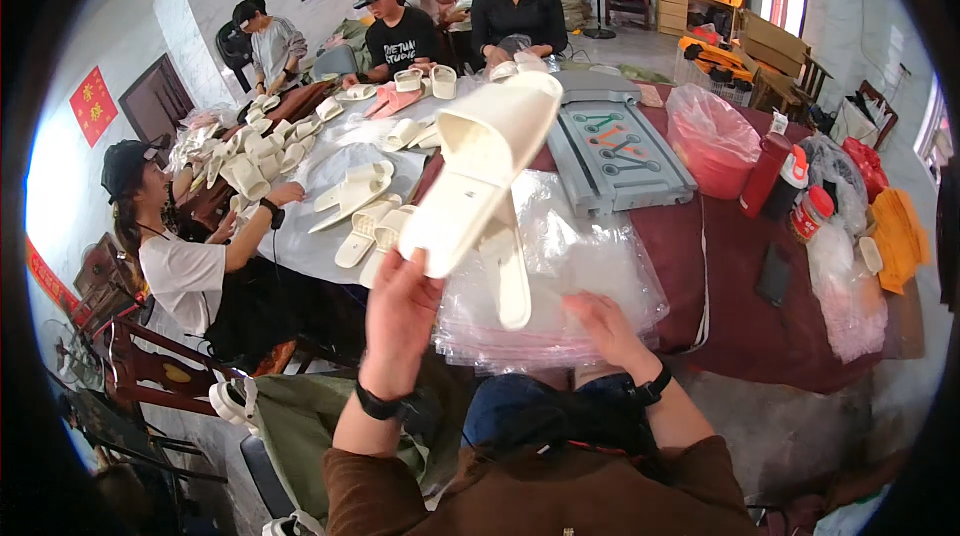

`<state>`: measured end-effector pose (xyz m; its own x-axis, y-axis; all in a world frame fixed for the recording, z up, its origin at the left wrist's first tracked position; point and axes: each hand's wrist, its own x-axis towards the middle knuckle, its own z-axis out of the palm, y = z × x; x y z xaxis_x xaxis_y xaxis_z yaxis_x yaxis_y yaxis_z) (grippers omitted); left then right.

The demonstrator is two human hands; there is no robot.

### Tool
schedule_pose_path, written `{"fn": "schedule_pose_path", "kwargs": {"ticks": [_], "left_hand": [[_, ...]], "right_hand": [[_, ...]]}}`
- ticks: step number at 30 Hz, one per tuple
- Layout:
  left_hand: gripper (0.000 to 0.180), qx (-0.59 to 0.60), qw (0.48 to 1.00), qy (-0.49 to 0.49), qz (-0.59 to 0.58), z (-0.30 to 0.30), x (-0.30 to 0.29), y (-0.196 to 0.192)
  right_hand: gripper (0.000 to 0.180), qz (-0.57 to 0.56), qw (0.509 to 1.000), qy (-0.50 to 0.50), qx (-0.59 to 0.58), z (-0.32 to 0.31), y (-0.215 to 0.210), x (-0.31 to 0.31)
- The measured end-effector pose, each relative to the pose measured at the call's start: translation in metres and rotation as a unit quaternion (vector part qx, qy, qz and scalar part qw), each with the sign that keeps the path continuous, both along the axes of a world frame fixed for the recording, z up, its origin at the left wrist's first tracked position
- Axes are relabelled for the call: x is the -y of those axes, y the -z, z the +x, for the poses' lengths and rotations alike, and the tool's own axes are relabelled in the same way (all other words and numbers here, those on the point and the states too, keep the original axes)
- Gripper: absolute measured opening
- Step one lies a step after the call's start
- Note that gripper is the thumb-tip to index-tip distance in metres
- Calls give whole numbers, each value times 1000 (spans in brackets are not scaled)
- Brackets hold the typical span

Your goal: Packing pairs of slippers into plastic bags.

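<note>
I watch the left hand pinch a cream slipper rising above its fingertips; the right hand, fingers loosely spread, is at clear plastic bags, contact unclear.

The left hand and right hand are bare. A black left wristband carries a bulky dark piece on its inner side; a black right wristband is chunky too. The top is plain brown, and its 2 loose sleeves leave the forearms uncovered. Below the near edge of the table show blue denim bottoms, partly hidden by something dark, with a thin red line across it.
</note>
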<state>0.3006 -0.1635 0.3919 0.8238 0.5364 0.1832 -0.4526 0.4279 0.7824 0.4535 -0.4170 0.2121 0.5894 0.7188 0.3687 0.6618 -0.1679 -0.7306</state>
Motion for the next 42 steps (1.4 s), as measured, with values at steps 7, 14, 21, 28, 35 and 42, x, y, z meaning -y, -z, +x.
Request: {"fn": "schedule_pose_path", "kwargs": {"ticks": [7, 14, 21, 28, 35, 42], "left_hand": [[45, -212, 975, 57, -38, 21, 96, 110], [47, -281, 845, 222, 399, 18, 91, 108], [67, -309, 715, -82, 621, 21, 50, 151], [92, -393, 634, -80, 661, 26, 64, 143], [77, -365, 803, -9, 471, 25, 41, 151], [43, -191, 965, 5, 179, 24, 12, 128]], "right_hand": [[49, 271, 786, -169, -530, 14, -6, -7], [50, 199, 866, -2, -460, 16, -6, 3], [46, 243, 851, 49, -463, 16, -14, 3], [47, 245, 876, 35, -414, 17, -8, 2], [45, 251, 893, 46, -371, 14, -14, 5], [48, 208, 900, -24, -382, 18, -35, 14]]}}
